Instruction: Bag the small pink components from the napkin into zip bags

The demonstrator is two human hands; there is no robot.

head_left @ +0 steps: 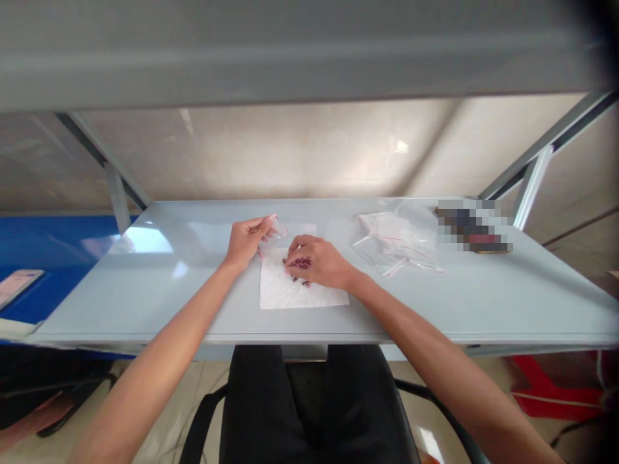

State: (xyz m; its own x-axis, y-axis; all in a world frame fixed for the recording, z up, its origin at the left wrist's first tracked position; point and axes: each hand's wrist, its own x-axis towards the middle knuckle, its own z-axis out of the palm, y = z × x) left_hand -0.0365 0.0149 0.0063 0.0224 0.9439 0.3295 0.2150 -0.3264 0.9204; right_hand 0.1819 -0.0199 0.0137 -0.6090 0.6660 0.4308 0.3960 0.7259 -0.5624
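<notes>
Near the middle of the pale grey tabletop [425, 303], both hands work close together over a white sheet of paper [285, 290]. The left hand [245, 241] is raised at the sheet's far edge, its thumb and fingers [258, 225] pinched narrowly on a small clear plastic bag [277, 227], which stands up off the surface. The right hand [314, 261] curves low over a small cluster of dark red beads [302, 263] on the sheet, its fingers [294, 243] bent downward and close together. From this height, and with the hand partly covering them, the beads are hard to read, so I cannot tell whether the fingers grip any or only rest beside them. Keeping the bag this near the beads and the right hand low makes for a short, contained working space. Farther right lie several clear bags [394, 243] with red-lined edges, well apart from the sheet.
</notes>
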